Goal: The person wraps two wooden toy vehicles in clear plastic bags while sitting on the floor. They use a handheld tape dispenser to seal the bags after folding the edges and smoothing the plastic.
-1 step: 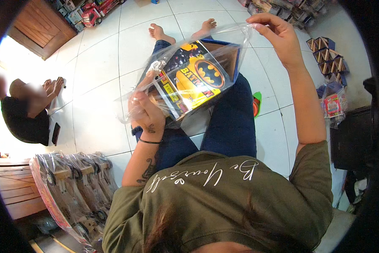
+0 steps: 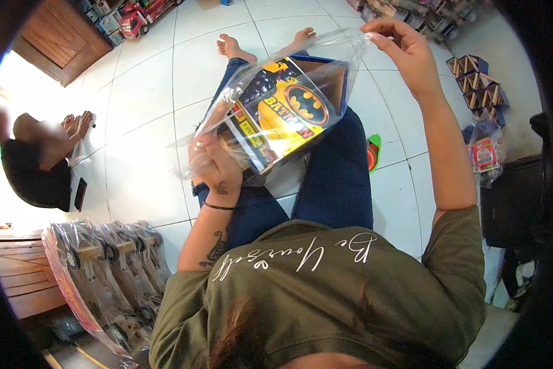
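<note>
My left hand [image 2: 220,165] is curled at the near left corner of a yellow and black printed box [image 2: 288,117], with clear plastic bunched round the fingers; I cannot tell whether they grip the box itself or only the film. My right hand [image 2: 405,55], up and away to the other side, pinches the far corner of the same clear bag [image 2: 351,44] between thumb and fingertips, pulling the plastic taut. The box sits between my two hands, tilted, over my jeans [image 2: 335,169], with the film stretched across it. Its end toward my right hand is open and shows a brown inside under a blue edge.

Just below the gap between my hands, on the right-hand side, a small green and orange thing [image 2: 373,157] lies on the tiled floor [image 2: 144,111]. Well out past my right hand stand stacked blue boxes [image 2: 476,83], with a bagged piece bearing a red label [image 2: 485,154] nearer to me. Behind my left hand are wheeled wooden toys [image 2: 113,258] in plastic; farther left sits another person [image 2: 36,166].
</note>
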`<action>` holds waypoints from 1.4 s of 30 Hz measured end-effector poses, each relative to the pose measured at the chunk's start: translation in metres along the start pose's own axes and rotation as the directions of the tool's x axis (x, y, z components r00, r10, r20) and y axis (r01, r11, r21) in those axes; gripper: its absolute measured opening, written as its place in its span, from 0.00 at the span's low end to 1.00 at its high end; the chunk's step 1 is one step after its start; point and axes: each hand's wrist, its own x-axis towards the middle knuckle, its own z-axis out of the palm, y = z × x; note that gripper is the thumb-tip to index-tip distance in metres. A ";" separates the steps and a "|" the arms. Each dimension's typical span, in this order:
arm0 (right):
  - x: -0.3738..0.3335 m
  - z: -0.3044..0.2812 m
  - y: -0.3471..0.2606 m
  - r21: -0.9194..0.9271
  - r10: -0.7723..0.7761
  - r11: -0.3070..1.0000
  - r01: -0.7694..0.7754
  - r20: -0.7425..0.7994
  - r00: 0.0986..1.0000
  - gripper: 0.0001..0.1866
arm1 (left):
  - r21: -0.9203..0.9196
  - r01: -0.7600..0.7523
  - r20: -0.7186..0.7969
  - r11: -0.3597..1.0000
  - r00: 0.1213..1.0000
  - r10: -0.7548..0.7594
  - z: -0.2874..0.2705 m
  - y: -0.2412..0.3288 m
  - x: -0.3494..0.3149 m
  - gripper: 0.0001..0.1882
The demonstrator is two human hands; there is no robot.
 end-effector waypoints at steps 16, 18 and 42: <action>0.088 0.104 -0.073 -0.374 -0.418 0.371 0.850 0.750 0.512 0.16 | -0.119 -0.067 -0.113 0.991 0.992 0.054 -0.008 0.014 -0.008 0.35; 0.097 0.123 -0.060 -0.494 0.254 0.435 0.752 0.869 0.424 0.14 | -0.240 -0.112 0.026 0.964 0.992 0.122 -0.008 0.032 -0.009 0.44; -0.021 0.078 -0.037 -0.386 -0.356 0.449 0.806 0.750 0.558 0.17 | 0.708 -0.607 0.621 0.361 0.778 0.091 0.025 0.055 0.017 0.56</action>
